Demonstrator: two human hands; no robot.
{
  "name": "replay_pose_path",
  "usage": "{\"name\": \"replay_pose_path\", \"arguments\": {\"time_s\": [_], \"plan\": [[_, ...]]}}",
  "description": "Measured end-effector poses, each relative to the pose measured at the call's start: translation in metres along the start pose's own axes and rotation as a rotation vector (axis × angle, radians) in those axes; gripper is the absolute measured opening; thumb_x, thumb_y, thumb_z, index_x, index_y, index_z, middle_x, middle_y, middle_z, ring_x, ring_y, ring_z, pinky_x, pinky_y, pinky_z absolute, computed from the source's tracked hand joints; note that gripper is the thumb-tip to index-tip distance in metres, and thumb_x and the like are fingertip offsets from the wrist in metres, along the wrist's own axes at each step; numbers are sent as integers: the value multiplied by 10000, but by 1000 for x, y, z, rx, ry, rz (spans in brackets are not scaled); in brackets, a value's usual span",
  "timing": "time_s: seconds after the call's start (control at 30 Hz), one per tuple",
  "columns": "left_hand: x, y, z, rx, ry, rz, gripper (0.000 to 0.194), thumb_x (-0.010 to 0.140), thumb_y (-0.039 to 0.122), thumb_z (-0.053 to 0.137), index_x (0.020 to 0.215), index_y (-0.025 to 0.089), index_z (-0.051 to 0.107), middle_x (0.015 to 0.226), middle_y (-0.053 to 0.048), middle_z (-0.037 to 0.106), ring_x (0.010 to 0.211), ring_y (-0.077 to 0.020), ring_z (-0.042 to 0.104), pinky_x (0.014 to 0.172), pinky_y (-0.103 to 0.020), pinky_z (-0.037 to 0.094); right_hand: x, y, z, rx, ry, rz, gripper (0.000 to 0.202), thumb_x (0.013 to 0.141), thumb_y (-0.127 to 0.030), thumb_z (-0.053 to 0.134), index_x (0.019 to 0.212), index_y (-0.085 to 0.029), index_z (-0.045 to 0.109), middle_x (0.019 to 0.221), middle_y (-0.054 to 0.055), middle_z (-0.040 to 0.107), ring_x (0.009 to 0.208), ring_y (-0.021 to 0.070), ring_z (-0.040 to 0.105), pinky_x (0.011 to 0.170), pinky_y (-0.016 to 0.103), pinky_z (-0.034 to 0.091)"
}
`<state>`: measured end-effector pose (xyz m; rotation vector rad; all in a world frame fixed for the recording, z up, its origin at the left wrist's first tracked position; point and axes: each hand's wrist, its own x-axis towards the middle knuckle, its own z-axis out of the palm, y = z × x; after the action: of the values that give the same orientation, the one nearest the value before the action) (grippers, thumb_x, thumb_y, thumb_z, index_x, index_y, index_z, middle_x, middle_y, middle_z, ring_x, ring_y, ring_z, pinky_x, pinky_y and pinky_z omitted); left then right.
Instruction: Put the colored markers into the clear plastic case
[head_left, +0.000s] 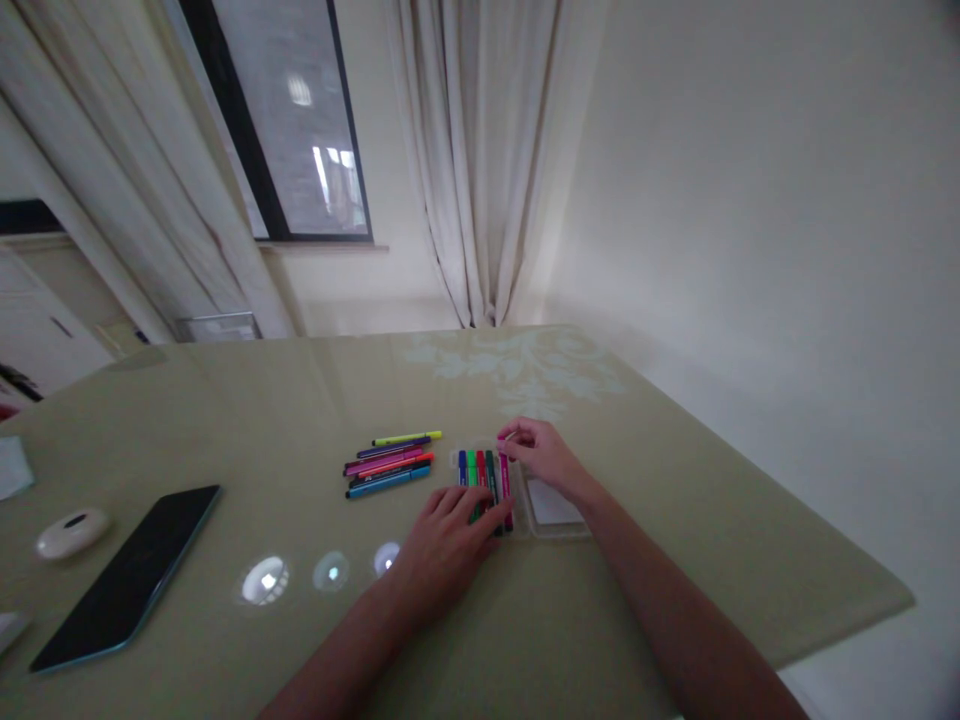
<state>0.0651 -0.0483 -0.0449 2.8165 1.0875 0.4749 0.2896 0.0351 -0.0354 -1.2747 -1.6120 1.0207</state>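
Note:
A clear plastic case (524,522) lies open on the table, with blue, green, red and dark green markers side by side in its left part. My right hand (544,455) pinches the top end of a magenta marker (505,485) at the right of that row. Across the lower ends of the markers rests my left hand (450,535), its fingers spread and its thumb near the magenta marker's lower end. Left of the case, several loose markers (390,472) in yellow, purple, pink, orange, black and blue form a pile.
A dark tablet or phone (127,580) lies at the left on the pale green table (300,400), beside a white rounded object (73,533). A wall (787,300) runs along the table's right edge; curtains (480,150) hang behind.

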Motion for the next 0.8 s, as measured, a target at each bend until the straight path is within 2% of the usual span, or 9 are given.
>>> {"name": "replay_pose_path", "arguments": {"time_s": [0.17, 0.3, 0.53, 0.63, 0.7, 0.8], "plan": [[-1, -1, 1, 24, 15, 20, 472, 972, 226, 625, 1425, 322, 532, 1373, -61, 601, 1223, -271, 539, 1049, -456, 412, -4, 1, 1, -289, -58, -60, 186, 813, -308, 775, 941, -174, 763, 824, 47, 746, 745, 173, 650, 707, 293, 503], [0, 0, 1, 37, 12, 22, 457, 978, 231, 615, 1420, 318, 535, 1371, -61, 599, 1214, -270, 544, 1036, -454, 421, -6, -1, -4, -493, -77, -100, 327, 744, -323, 875, 1032, -193, 789, 968, 62, 730, 814, 183, 616, 752, 303, 478], [1, 6, -1, 73, 21, 17, 389, 1000, 246, 574, 1384, 305, 560, 1371, -70, 601, 1221, -280, 550, 1027, -475, 430, -10, -8, 1, -559, -89, -115, 339, 758, -271, 880, 1070, -200, 769, 983, 53, 676, 826, 181, 603, 769, 297, 460], [2, 1, -6, 23, 39, 40, 385, 1008, 283, 572, 1392, 292, 550, 1350, -69, 618, 1195, -266, 568, 1021, -449, 448, -10, -7, 0, -550, -69, -114, 341, 761, -277, 878, 1071, -196, 762, 990, 57, 679, 812, 176, 607, 767, 300, 465], [1, -11, -11, -23, 84, -4, 323, 1025, 305, 545, 1344, 270, 581, 1288, -67, 645, 1165, -246, 580, 1012, -413, 461, -10, -7, -1, -535, -67, -98, 338, 771, -265, 868, 1079, -186, 754, 994, 61, 691, 788, 167, 610, 751, 295, 467], [-2, -37, -22, 35, 178, -235, 202, 1045, 273, 482, 1125, 227, 663, 1135, -71, 671, 1084, -244, 602, 971, -398, 478, -9, -8, -4, -530, -76, -71, 275, 806, -243, 831, 1060, -176, 750, 972, 57, 707, 757, 155, 609, 719, 283, 455]]}}
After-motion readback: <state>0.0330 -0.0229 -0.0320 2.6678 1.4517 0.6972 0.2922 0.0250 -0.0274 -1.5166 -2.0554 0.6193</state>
